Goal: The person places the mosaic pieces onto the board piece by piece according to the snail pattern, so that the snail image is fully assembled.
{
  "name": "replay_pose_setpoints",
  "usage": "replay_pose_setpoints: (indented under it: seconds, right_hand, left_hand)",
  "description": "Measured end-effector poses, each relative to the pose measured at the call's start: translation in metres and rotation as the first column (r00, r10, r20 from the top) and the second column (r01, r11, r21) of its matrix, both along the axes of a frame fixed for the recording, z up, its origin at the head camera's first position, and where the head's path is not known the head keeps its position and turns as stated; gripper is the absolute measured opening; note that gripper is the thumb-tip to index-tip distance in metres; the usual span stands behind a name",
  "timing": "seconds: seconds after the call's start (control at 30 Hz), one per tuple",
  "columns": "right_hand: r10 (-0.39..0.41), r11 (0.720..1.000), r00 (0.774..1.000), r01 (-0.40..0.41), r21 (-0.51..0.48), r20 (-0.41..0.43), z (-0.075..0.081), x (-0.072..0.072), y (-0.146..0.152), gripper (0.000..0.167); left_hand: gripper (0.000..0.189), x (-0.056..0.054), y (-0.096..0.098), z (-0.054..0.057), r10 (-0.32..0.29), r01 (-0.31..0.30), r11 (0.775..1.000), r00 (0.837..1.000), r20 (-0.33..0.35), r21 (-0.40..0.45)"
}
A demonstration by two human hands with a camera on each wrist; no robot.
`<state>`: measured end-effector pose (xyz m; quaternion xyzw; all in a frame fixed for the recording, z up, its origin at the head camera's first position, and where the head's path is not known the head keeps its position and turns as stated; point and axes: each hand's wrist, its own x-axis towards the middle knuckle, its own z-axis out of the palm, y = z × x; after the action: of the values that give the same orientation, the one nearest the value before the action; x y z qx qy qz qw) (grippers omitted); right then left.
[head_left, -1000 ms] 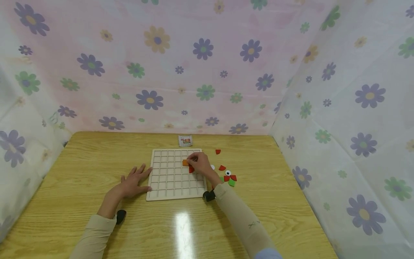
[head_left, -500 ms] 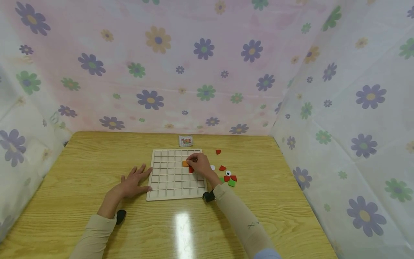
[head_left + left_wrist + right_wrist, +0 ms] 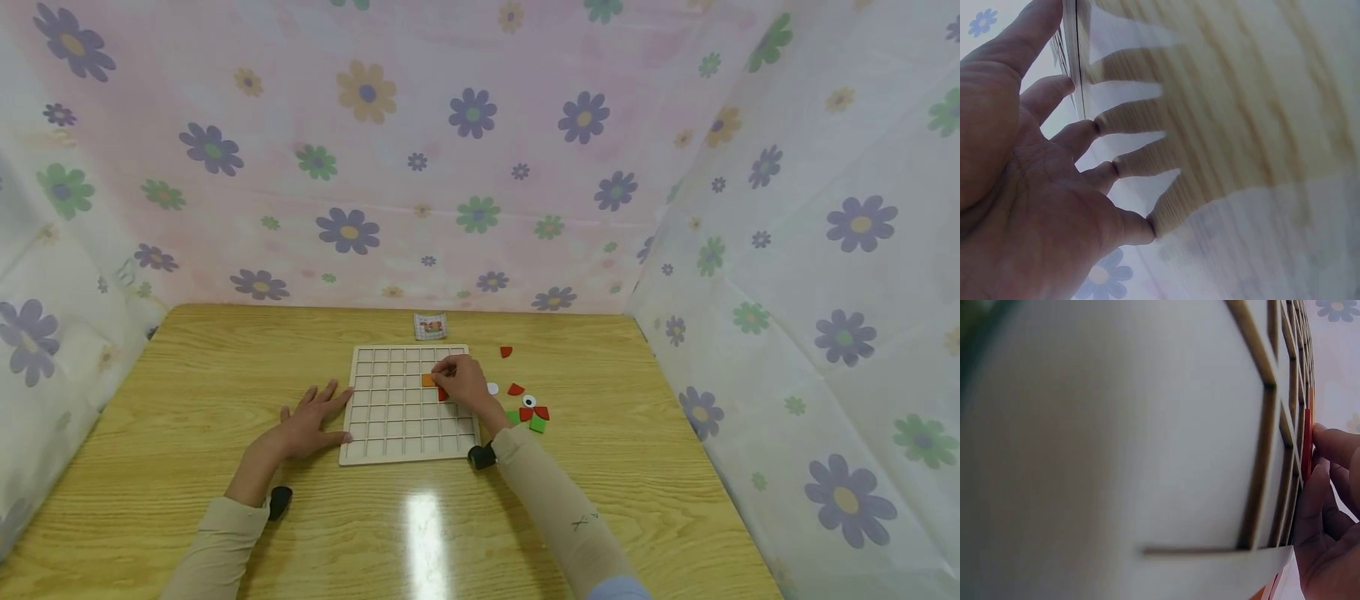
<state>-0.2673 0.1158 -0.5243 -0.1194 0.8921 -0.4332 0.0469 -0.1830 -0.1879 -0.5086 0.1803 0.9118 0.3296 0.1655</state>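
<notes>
A pale wooden grid board (image 3: pixel 382 421) lies on the table, divided by raised lines into small square cells. On its upper right part, an orange square tile (image 3: pixel 428 380) sits at the fingertips of my right hand (image 3: pixel 463 383), which pinches its right edge. Just below, a red tile (image 3: pixel 442 394) lies on the board, partly covered by that hand; the right wrist view shows the red tile (image 3: pixel 1307 444) edge-on near the fingers. My left hand (image 3: pixel 306 423) lies with fingers spread, thumb and fingertips against the board's left edge. In the left wrist view its palm (image 3: pixel 1041 206) shows.
Right of the board lie loose pieces: several red quarter-round tiles (image 3: pixel 516 389), green tiles (image 3: pixel 537 424), a white round piece (image 3: pixel 492 388) and an eye disc (image 3: pixel 529 402). A small picture card (image 3: pixel 431 327) lies behind the board. Flowered sheets (image 3: pixel 480 167) surround the table.
The orange tile has shifted slightly left and toward me, with the right fingertips staying at its edge. The left hand and the board have not moved.
</notes>
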Motion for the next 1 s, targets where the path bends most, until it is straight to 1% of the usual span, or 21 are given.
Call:
replay_pose_setpoints:
  seconds: [0.2,0.33,0.4,0.53,0.6,0.67,0.77,0.87,0.93,1.0]
  right_hand:
    - [0.000,1.000,1.000,0.000,0.004,-0.004,-0.004,0.000,0.001,0.009]
    - [0.011,1.000,1.000,-0.011,-0.017,0.012,-0.004,-0.002,0.003,0.009]
    - [0.017,0.999,1.000,-0.016,-0.046,0.020,-0.002,-0.002,0.005,0.009]
    - [0.036,0.993,0.999,-0.035,-0.115,0.007,0.002,-0.005,0.011,0.011]
    - [0.042,0.986,0.999,-0.040,-0.163,0.009,0.004,-0.006,0.015,0.014]
    - [0.043,0.975,0.999,-0.036,-0.217,0.029,0.007,-0.006,0.019,0.016]
    - [0.044,0.960,0.998,-0.028,-0.279,0.053,0.013,-0.004,0.024,0.020]
    - [0.048,0.955,0.998,-0.036,-0.293,0.034,0.018,0.001,0.030,0.023]
    - [0.059,0.956,0.998,-0.054,-0.289,0.008,0.019,0.004,0.036,0.024]
    - [0.056,0.956,0.998,-0.054,-0.288,-0.001,0.017,0.007,0.042,0.025]
  left_hand:
    - [0.083,0.000,0.000,-0.002,-0.004,0.004,1.000,1.000,0.009,0.006]
    - [0.083,0.000,0.000,-0.002,-0.004,0.004,1.000,1.000,0.008,0.002]
    - [0.083,0.000,-0.001,-0.002,-0.004,0.004,1.000,1.000,0.007,-0.003]
    - [0.083,0.001,-0.001,-0.002,-0.005,0.005,1.000,1.000,0.008,-0.012]
    - [0.083,0.001,-0.001,-0.001,-0.007,0.007,1.000,1.000,0.008,-0.015]
    - [0.083,0.001,-0.001,-0.001,-0.008,0.008,1.000,1.000,0.008,-0.016]
    - [0.083,0.002,-0.001,0.000,-0.008,0.008,1.000,1.000,0.004,-0.015]
    - [0.083,0.001,-0.001,0.000,-0.007,0.007,1.000,1.000,0.001,-0.010]
    - [0.083,0.001,-0.001,0.000,-0.006,0.006,1.000,1.000,0.001,-0.005]
    - [0.082,0.000,-0.001,0.000,-0.007,0.007,1.000,1.000,-0.004,-0.003]
